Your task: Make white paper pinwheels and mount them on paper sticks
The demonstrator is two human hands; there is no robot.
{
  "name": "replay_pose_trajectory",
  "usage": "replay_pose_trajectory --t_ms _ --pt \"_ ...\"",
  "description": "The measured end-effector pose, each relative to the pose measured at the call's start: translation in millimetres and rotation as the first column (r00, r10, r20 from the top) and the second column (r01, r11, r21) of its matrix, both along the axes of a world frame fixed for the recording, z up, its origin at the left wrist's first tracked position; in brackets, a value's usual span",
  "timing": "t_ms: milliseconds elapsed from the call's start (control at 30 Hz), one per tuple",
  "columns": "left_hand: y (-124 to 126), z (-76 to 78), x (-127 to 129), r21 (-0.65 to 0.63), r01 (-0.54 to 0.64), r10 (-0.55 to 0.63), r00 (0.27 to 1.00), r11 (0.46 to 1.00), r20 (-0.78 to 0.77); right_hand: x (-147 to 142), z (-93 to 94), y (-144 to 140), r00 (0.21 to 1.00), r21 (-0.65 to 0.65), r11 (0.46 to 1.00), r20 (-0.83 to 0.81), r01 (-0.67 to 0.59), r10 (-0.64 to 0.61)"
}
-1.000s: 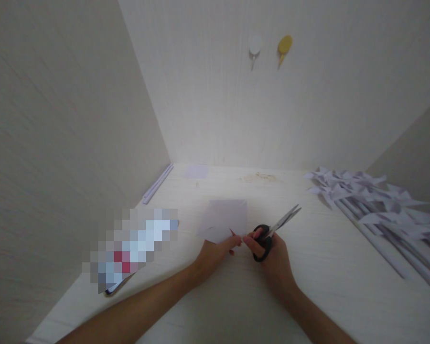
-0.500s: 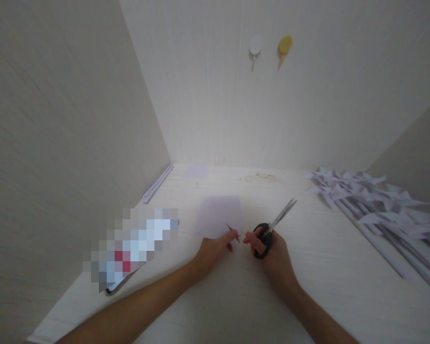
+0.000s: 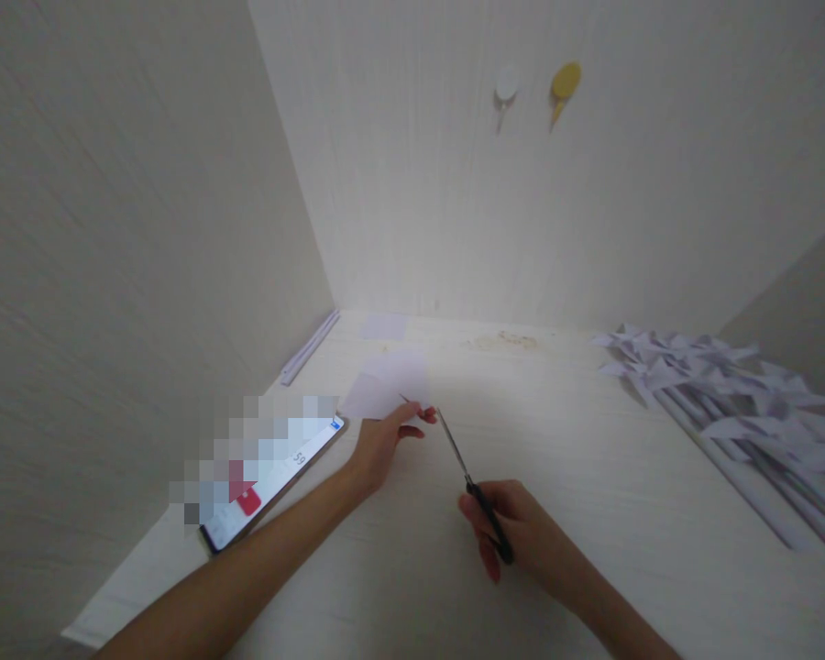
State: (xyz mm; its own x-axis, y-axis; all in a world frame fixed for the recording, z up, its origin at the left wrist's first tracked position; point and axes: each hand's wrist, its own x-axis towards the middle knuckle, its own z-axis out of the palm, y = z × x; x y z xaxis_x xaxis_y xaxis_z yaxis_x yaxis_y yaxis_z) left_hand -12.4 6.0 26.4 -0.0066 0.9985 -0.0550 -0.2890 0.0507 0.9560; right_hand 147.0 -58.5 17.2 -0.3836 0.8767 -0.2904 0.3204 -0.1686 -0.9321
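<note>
Pale wooden desk (image 3: 591, 513) lies under your hands. Thin, floppy paper sheet (image 3: 385, 385) is pinched at its near edge by your left hand (image 3: 385, 440); hold close to the cut. Your right hand (image 3: 515, 541) grips the scissors (image 3: 467, 477), tips just beside that pinch.

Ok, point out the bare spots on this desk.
Bare desk lies between the scissors and the paper pinwheels. Another patch sits near the front edge, below the phone. Crowded: the pinwheel pile at right and around the held paper.
</note>
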Motion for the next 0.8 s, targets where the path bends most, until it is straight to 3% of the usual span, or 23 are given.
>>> replay_pose_trajectory --t_ms 267,800 --pt "-4.0 -0.6 2.0 0.025 0.075 -0.074 0.997 0.997 -0.026 0.0 -1.6 -0.1 1.000 0.007 1.000 0.013 -0.003 0.003" --pt "-4.6 -1.4 2.2 0.034 0.072 -0.071 0.997 0.997 -0.030 -1.3 -1.7 -1.3 1.000 0.000 1.000 0.001 0.026 -0.026"
